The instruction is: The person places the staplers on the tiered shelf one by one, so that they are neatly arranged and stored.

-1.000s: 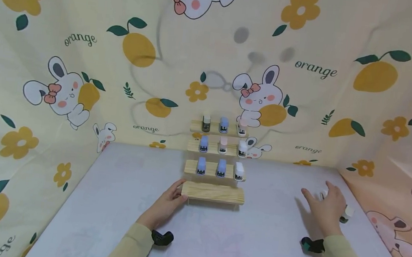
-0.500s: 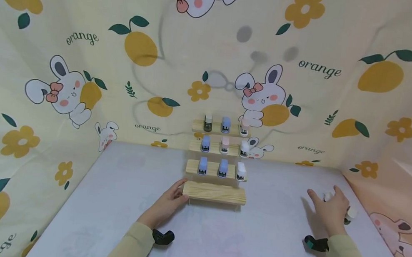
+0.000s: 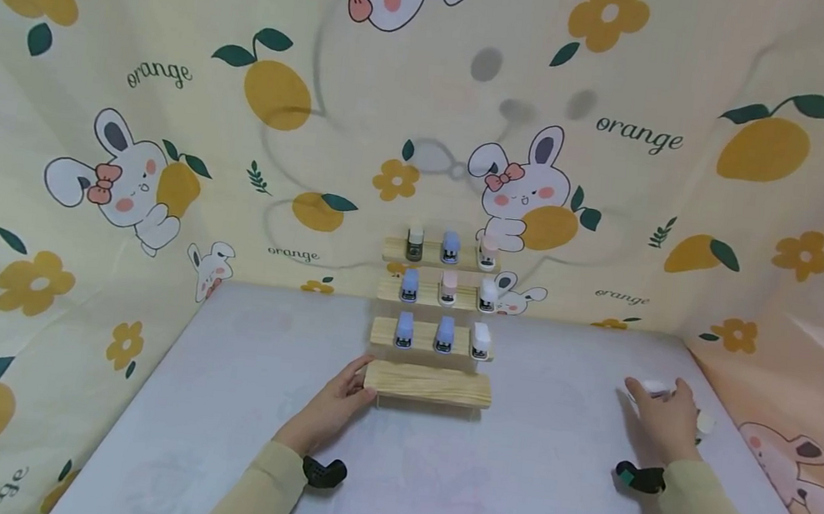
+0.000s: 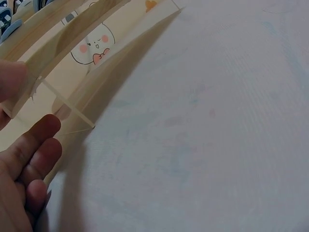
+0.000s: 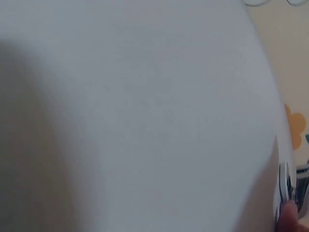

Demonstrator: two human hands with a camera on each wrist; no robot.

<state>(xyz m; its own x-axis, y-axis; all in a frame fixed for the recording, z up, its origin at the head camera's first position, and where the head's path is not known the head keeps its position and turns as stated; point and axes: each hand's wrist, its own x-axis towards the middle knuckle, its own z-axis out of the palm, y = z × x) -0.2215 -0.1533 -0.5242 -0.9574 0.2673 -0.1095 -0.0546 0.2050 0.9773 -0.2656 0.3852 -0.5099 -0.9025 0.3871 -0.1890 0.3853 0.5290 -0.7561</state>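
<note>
My left hand (image 3: 331, 406) grips the left end of the lowest step of a tiered wooden display rack (image 3: 429, 384), thumb at the front and a finger behind. In the left wrist view, the other fingers (image 4: 41, 159) curl loosely beside the rack's clear support. At the far right of the table, my right hand (image 3: 669, 424) pinches a small white stapler (image 3: 658, 390) between thumb and fingers. Only a fingertip (image 5: 288, 216) and a sliver of the stapler show in the right wrist view. A second whitish mini stapler (image 3: 705, 423) sits partly hidden behind that hand.
Several mini staplers stand on the upper three steps: blue (image 3: 405, 329), pink (image 3: 448, 287), white (image 3: 481, 340) and a dark one with a pale top (image 3: 415, 244). Patterned cloth walls (image 3: 317, 155) enclose the white table (image 3: 433, 485) at the back and sides.
My right hand has moved slightly right and its thumb and fingers have closed in on the white stapler, which has turned a little. The left hand stays on the rack.
</note>
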